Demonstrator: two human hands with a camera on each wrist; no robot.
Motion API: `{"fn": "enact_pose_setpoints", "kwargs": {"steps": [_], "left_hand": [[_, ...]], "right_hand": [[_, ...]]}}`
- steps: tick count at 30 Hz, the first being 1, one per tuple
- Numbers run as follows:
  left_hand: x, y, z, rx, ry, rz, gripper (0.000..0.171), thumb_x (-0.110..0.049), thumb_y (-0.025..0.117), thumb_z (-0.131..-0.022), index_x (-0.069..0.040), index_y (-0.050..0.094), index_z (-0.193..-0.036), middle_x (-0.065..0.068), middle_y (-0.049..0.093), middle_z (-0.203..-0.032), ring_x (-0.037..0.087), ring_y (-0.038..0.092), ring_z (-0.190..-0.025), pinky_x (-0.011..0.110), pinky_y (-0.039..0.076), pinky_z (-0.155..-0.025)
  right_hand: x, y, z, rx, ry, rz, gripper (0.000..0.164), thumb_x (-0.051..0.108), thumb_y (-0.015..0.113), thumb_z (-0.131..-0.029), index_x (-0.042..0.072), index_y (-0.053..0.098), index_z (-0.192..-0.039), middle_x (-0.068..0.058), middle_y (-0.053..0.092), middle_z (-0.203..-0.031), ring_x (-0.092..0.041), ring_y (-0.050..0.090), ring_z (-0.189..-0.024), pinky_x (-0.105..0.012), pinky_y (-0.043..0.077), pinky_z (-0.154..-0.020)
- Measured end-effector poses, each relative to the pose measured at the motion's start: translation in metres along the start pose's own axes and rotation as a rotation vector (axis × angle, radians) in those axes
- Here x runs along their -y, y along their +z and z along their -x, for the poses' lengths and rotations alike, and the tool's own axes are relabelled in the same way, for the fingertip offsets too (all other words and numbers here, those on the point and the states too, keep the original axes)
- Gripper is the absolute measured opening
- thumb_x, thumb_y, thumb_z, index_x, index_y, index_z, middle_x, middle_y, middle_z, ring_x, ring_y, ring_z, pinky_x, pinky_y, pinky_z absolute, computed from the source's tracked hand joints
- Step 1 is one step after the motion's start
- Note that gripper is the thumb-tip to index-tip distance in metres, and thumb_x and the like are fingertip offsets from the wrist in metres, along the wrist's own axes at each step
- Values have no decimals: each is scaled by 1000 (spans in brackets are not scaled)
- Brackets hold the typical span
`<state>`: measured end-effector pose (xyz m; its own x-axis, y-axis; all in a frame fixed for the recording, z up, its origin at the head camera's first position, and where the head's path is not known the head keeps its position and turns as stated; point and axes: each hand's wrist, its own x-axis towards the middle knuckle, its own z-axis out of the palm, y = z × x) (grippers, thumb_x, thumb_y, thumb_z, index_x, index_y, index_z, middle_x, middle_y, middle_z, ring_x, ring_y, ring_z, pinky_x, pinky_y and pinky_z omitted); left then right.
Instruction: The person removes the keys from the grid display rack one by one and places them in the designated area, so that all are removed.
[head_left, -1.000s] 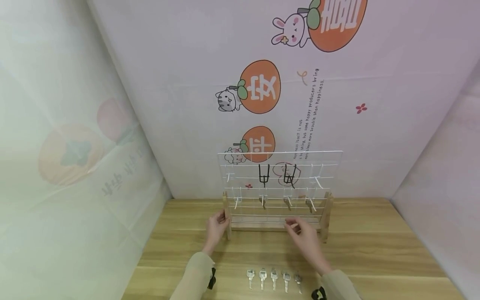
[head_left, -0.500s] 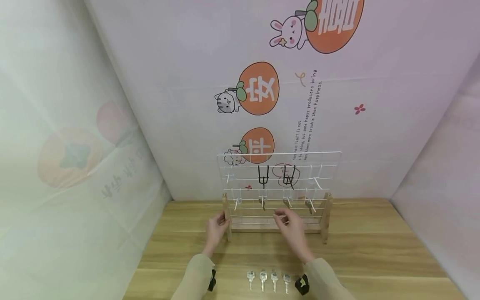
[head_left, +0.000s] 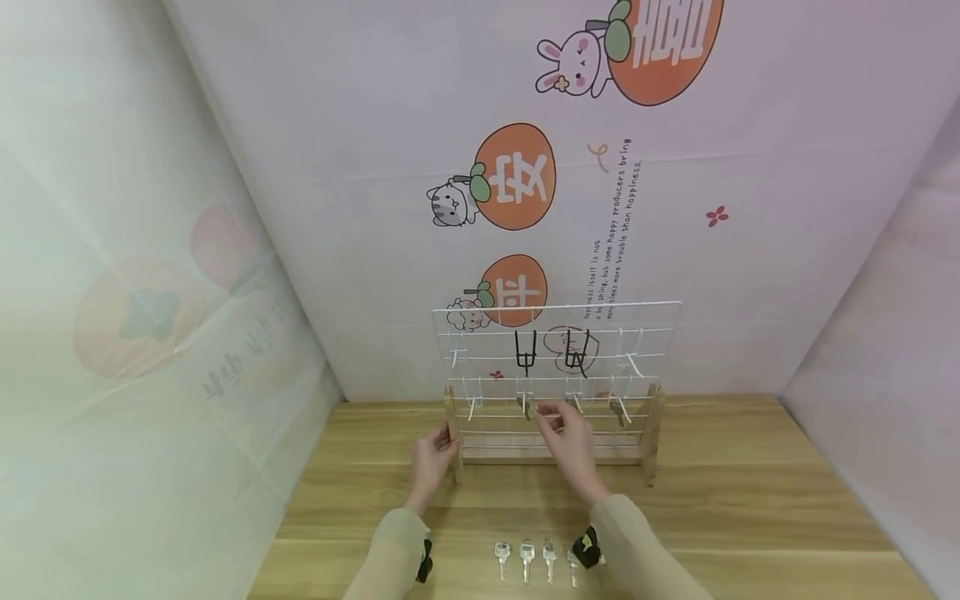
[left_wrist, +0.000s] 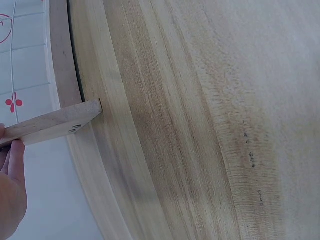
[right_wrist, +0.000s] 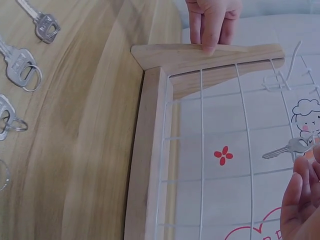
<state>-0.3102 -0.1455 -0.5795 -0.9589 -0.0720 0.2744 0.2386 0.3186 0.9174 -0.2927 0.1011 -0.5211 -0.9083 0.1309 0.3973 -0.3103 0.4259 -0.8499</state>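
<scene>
One key point(right_wrist: 284, 151) hangs on the wire rack point(head_left: 558, 307), long axis tilted, blade downward — the right hand point(head_left: 567, 437) just beside, its grip I cannot tell — while the left hand point(head_left: 433, 458) holds the wooden post point(right_wrist: 170, 56).

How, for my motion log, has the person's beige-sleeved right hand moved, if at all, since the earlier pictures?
Yes: judged against the white wire rack with pale wooden legs in the head view, the right hand has moved up and left.
</scene>
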Motion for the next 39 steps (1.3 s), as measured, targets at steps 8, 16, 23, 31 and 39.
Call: {"fn": "enact_pose_setpoints", "kwargs": {"steps": [8, 16, 23, 31, 39], "left_hand": [[-8, 1, 2, -6, -7, 2, 36, 12, 64, -88, 22, 55, -122, 42, 61, -118, 51, 66, -108, 45, 62, -89], [3, 0, -1, 0, -38, 23, 36, 6, 67, -89, 16, 59, -123, 36, 64, -119, 45, 68, -109, 38, 63, -90], [1, 0, -1, 4, -26, 3, 36, 7, 66, -88, 16, 60, -122, 36, 64, -119, 46, 67, -109, 36, 63, -89], [1, 0, -1, 3, -39, -10, 35, 6, 67, -88, 15, 61, -122, 34, 66, -119, 44, 68, -110, 34, 64, -88], [-2, -1, 0, -3, -31, -31, 34, 7, 66, -89, 16, 61, -121, 34, 66, -118, 44, 68, -108, 35, 64, -87]], "right_hand": [[7, 9, -8, 9, 25, -12, 16, 15, 71, -91, 11, 70, -106, -7, 74, -105, -7, 57, -67, -16, 48, -48], [5, 17, -15, -18, 81, -15, 13, 13, 71, -89, 10, 69, -101, -8, 75, -103, -7, 58, -67, -15, 48, -50], [5, 20, -16, -31, 105, -26, 12, 14, 71, -89, 10, 69, -101, -9, 74, -103, -7, 58, -66, -14, 48, -53], [4, 21, -17, -39, 77, -15, 8, 9, 70, -89, 8, 69, -97, -11, 73, -96, -7, 55, -66, -14, 47, -55], [5, 19, -14, -32, 55, -14, 10, 8, 72, -88, 8, 69, -98, -11, 73, -93, -6, 53, -66, -12, 46, -58]]}}
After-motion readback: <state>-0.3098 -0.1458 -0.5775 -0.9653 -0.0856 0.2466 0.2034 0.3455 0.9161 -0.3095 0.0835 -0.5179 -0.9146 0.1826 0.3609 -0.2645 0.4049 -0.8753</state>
